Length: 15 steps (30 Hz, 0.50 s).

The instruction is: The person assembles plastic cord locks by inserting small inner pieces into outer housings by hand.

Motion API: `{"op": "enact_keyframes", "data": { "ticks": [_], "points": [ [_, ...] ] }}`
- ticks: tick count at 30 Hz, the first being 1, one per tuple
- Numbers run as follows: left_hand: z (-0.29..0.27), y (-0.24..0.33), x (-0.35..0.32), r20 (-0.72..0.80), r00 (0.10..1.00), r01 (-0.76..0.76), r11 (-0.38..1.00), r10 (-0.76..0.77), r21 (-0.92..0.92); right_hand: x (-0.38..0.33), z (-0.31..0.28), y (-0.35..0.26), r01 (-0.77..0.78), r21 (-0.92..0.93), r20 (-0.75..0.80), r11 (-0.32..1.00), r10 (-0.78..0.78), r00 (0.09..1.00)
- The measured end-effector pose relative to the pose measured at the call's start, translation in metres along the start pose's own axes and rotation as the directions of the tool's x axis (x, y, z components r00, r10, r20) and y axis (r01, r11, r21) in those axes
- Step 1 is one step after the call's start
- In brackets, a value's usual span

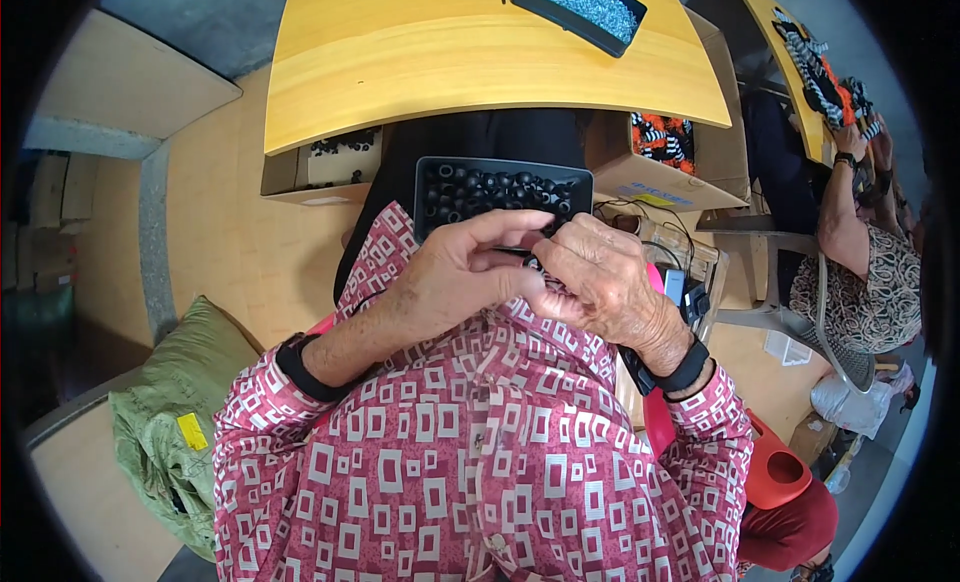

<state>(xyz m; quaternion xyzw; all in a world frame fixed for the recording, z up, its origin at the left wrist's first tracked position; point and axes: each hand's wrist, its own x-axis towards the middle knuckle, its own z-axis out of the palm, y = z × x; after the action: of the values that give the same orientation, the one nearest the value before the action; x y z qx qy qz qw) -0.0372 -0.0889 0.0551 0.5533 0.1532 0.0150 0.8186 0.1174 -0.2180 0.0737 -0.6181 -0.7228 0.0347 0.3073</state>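
My left hand [465, 272] and my right hand [605, 282] meet in front of my chest, just at the near edge of a dark rectangular tray [421, 197]. The fingers of both hands are pinched together around a small black part [533, 263], mostly covered by the fingers. Its exact shape cannot be made out. Many small round black pieces [495, 187], some with a hole showing, fill the tray on my lap. Black bands circle both wrists.
A yellow table [480, 67] stands ahead, bearing a black tray of bluish small pieces [585, 12]. Below it are a carton of black pieces [330, 172] and one with orange and striped items [665, 142]. A green sack [165, 422] lies left; another person [855, 242] works at right.
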Motion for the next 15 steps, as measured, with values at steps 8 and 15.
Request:
{"op": "enact_keyframes", "data": {
  "ticks": [8, 15],
  "points": [
    [0.002, 0.003, -0.016, 0.231, 0.960, -0.275, 0.685, 0.158, 0.675, -0.006, 0.002, -0.011, 0.027, 0.105, 0.042, 0.994, -0.031, 0.999],
    [0.003, 0.008, -0.021, 0.268, 0.949, -0.310, 0.638, 0.164, 0.705, -0.014, 0.004, -0.017, 0.008, 0.158, 0.044, 0.987, -0.015, 0.999]
  ]
}}
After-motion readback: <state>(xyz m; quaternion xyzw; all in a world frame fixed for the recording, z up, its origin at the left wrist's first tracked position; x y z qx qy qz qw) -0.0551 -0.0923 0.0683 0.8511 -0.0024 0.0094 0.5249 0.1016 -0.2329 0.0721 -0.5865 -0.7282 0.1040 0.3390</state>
